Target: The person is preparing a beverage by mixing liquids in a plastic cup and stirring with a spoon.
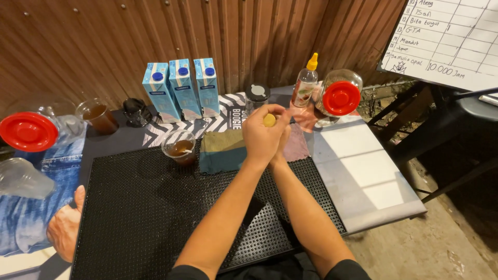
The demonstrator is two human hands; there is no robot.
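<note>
My two hands meet above the far edge of the black rubber mat (155, 218). My left hand (261, 139) is in front, its fingers closed around a small round yellow thing (269, 120) that shows at the top of the fist. My right hand (285, 141) is pressed close behind it and is mostly hidden, so its grip is unclear. Just left of the hands a folded green-and-teal cloth (222, 151) lies on the mat, and a clear plastic cup of brown drink (179, 147) stands beside it.
Three blue cartons (182, 88) line the corrugated wall. Near them stand a squeeze bottle with a yellow tip (305, 84), a black-lidded jar (257, 96), a red-lidded jar (340, 96) and another brown drink (98, 117). Another person's hand (65, 225) rests at the left, by a second red lid (27, 131).
</note>
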